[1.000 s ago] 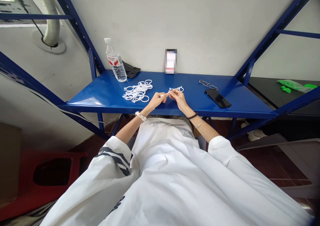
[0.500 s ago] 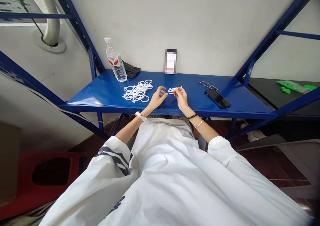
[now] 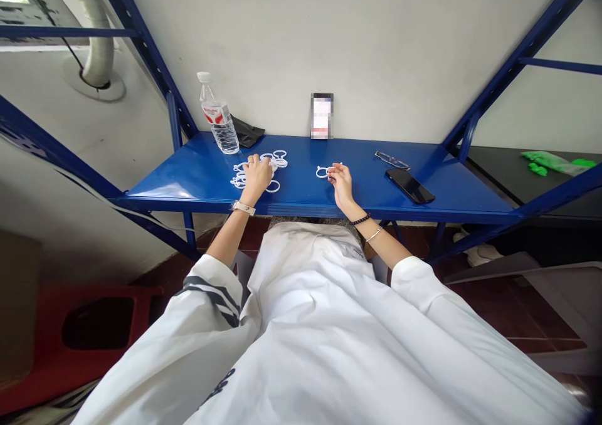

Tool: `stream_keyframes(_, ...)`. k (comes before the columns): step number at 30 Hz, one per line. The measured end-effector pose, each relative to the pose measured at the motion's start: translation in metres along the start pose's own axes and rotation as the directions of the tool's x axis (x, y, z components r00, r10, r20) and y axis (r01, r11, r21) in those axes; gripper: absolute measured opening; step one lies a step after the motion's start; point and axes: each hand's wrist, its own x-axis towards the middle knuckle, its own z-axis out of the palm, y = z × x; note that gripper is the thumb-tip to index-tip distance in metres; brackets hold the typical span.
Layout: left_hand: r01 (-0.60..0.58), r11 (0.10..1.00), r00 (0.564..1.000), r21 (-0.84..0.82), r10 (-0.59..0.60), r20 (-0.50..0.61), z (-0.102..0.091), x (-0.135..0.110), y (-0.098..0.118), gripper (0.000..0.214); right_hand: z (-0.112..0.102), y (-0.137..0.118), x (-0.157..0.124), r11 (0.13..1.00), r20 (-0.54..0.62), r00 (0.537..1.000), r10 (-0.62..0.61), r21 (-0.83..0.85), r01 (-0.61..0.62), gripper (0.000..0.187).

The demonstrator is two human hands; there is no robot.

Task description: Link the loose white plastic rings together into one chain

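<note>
Left hand (image 3: 257,174) lies over a loose pile of white rings (image 3: 281,160), on the left part of a blue tabletop (image 3: 298,190); palm down, fingers bent and slightly parted, fingertips reaching into the pile. Whether they grip a ring cannot be told, the undersides being hidden. Rings show on both sides of the hand, overlapping one another. A pale-banded watch (image 3: 243,208) is on the left wrist. Right hand (image 3: 342,182) is well apart from the left, near the middle of the tabletop, palm turned inward, fingers partly curled. Thumb and forefinger are at the right edge of a separate white ring (image 3: 322,177), which has a small knob; whether they pinch it or merely adjoin it cannot be told. Right wrist bears a dark beaded bracelet (image 3: 360,219) and, farther up the arm, a thin silvery bangle (image 3: 374,233). Behind the pile, toward the left rear, stands a clear bottle (image 3: 217,121) with a white cap and a red-and-white label; a black pouch (image 3: 248,131) lies just beside it. A phone (image 3: 322,116), its screen blurred, leans upright against the pale wall (image 3: 385,49). To the right of the right hand lie a pair of glasses (image 3: 392,160) and, just in front of them, a dark phone (image 3: 410,185), face up and set aslant.
</note>
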Motion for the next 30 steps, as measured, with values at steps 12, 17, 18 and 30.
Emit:
stream_keyframes(12, -0.084, 0.991, 0.993, 0.102, 0.092, -0.074, 0.002, 0.016, -0.018, 0.039, 0.000, -0.003, -0.002, 0.999, 0.063, 0.998, -0.001, 0.042, -0.001, 0.018)
stream_keyframes(17, -0.191, 0.978, 0.975, 0.080, 0.199, -0.100, -0.003, 0.020, -0.012, 0.040, 0.001, -0.007, -0.005, 0.999, 0.083, 0.997, 0.007, 0.040, -0.011, 0.015)
stream_keyframes(18, -0.212, 0.975, 0.972, 0.069, 0.217, -0.093, -0.004, 0.020, -0.008, 0.038, 0.002, -0.008, -0.005, 0.999, 0.088, 0.996, 0.012, 0.033, -0.015, 0.015)
stream_keyframes(30, -0.555, 0.831, 0.812, -0.043, 0.552, 0.192, 0.007, -0.018, 0.064, 0.037, 0.006, -0.017, -0.011, 0.998, 0.235, 0.970, 0.059, 0.006, -0.062, 0.031)
